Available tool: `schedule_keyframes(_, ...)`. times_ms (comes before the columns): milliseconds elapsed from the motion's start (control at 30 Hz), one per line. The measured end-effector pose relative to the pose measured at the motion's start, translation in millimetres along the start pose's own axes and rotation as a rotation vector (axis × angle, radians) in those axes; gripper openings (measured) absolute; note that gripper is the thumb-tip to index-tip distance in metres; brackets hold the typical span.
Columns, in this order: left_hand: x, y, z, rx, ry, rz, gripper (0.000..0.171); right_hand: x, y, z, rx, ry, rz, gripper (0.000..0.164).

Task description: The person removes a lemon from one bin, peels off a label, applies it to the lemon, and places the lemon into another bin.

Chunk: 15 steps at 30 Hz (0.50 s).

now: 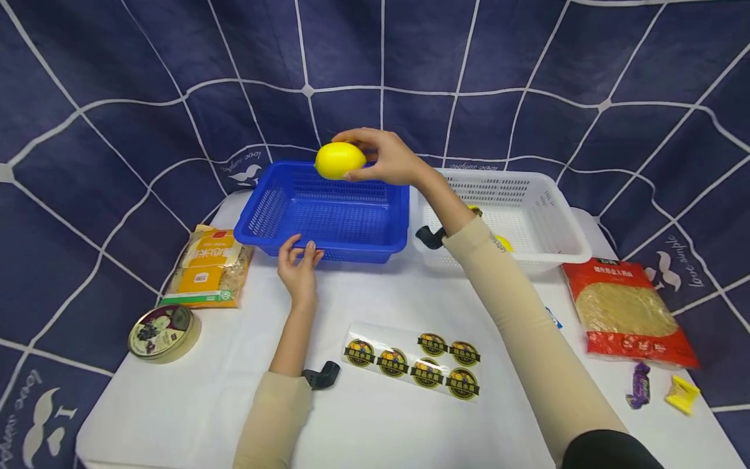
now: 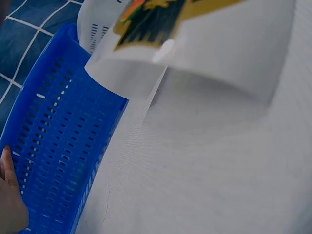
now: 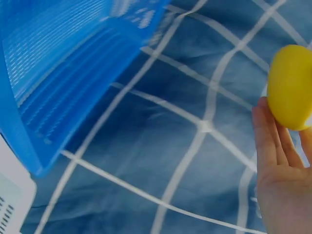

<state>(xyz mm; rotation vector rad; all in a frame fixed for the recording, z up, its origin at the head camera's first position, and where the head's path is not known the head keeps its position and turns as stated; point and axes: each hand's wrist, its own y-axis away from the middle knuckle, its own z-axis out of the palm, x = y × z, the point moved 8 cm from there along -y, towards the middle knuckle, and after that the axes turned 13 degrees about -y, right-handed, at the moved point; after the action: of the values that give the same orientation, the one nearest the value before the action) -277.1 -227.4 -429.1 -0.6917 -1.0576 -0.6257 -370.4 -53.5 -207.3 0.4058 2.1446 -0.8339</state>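
A yellow lemon [image 1: 339, 161] is pinched between the thumb and fingers of my right hand [image 1: 383, 156], held above the back of the blue basket [image 1: 319, 253]. In the right wrist view the lemon [image 3: 291, 87] sits against the fingertips at the right edge. My left hand [image 1: 299, 267] touches the front rim of the blue basket, and its fingers look relaxed. The left wrist view shows only part of that hand [image 2: 10, 200], beside the basket wall. A sheet of round fruit stickers [image 1: 410, 361] lies on the table; it looms close and curved in the left wrist view.
At right stands a white basket [image 1: 562, 225] with yellow things in it, partly hidden by my right arm. A red noodle bag [image 1: 633, 309], purple candy [image 1: 640, 385] and yellow candy [image 1: 682, 395] lie right. An orange food bag [image 1: 205, 267] and round tin [image 1: 164, 333] lie left.
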Motion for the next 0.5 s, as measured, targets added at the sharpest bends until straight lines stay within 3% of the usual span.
schedule_keyframes(133, -0.5, -3.7, -1.1, -0.006, 0.005, -0.026, 0.037, -55.7, 42.8, 1.3, 0.058, -0.090, -0.090, 0.057)
schedule_keyframes(233, 0.2, -6.7, -4.0, -0.006, 0.016, -0.033, 0.036, -81.9, 73.7, -3.3, 0.128, -0.110, -0.136, 0.057)
schedule_keyframes(400, 6.0, -11.9, -9.6, 0.016, 0.014, -0.003, 0.034, -98.3, 120.1, -11.7, 0.240, -0.102, -0.197, 0.058)
schedule_keyframes(500, 8.7, -13.5, -13.2, 0.035, -0.001, 0.005, 0.032, -93.0, 143.9, -8.1, 0.267, -0.046, -0.165, 0.057)
